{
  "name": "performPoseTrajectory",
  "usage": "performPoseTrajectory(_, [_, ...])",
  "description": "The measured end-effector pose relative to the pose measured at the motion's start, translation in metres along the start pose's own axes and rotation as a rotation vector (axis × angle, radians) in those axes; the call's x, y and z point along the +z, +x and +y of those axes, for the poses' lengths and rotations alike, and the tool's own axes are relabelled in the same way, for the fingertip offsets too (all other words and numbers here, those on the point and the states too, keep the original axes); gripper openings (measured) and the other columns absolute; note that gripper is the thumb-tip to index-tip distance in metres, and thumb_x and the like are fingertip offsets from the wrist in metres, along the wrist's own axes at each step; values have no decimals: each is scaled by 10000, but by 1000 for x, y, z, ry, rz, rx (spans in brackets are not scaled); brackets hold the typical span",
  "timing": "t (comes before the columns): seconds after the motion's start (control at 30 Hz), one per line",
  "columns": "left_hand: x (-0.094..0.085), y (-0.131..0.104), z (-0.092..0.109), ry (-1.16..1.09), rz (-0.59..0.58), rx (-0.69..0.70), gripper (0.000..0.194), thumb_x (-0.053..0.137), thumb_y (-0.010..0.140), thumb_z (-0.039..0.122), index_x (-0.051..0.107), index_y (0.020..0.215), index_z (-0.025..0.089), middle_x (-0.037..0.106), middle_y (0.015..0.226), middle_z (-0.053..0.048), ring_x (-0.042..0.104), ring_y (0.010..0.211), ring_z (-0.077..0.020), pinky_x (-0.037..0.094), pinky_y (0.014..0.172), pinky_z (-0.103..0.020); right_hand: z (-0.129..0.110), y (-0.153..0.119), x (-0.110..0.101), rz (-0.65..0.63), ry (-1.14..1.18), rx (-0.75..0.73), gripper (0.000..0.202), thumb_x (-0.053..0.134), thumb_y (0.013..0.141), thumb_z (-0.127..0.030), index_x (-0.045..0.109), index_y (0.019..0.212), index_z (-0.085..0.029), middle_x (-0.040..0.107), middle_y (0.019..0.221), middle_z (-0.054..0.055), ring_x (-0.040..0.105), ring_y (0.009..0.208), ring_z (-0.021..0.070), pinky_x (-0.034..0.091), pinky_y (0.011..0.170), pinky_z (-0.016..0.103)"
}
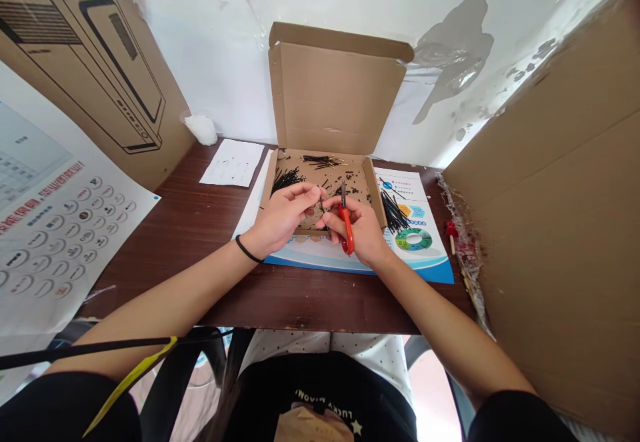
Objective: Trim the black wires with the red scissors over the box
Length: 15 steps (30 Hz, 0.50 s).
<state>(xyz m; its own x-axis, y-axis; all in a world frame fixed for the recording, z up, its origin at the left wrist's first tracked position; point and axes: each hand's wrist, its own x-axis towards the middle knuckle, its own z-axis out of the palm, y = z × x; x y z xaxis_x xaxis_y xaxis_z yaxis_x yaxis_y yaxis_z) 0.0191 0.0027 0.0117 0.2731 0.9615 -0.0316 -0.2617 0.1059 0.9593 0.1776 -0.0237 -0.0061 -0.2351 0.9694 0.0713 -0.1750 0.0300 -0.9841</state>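
Observation:
My left hand (290, 214), with a black band at the wrist, pinches a thin black wire (323, 206) between thumb and fingertips. From the other side, my right hand (361, 227) meets that wire with its thumb and finger. Red-handled scissors (347, 230) rest in my right hand, their blades pointing up and away. Both hands are over the front edge of an open cardboard box (377, 192). Inside the box lie a bundle of black wires (287, 179) at the left, more wires with gold-coloured ends (325, 161) at the back, and scattered short black scraps.
Another bundle of black wires (395, 212) lies right of the box on a printed sheet (430, 265). A white paper (233, 162) and a crumpled white wad (201, 129) are at the back left. Large cardboard panels (555, 195) flank the dark wooden table (165, 229).

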Motion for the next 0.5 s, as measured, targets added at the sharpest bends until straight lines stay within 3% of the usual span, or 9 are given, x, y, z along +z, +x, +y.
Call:
performPoseTrajectory(0.13, [0, 1, -3, -10, 56, 58, 334, 827, 666, 454, 653, 756, 183, 639, 878, -22, 535, 711, -99, 470, 628, -251, -3, 0, 0, 13, -25, 25, 420, 826, 648, -472, 632, 907, -205, 703, 668, -21, 449, 376, 55, 398, 368, 203])
performPoseTrajectory(0.5, [0, 3, -10, -95, -8, 65, 342, 822, 700, 449, 634, 782, 175, 588, 863, -3, 555, 764, -110, 484, 630, -251, -4, 4, -6, -55, 3, 71, 467, 836, 634, -463, 615, 944, -193, 667, 620, -43, 413, 356, 39, 351, 354, 184])
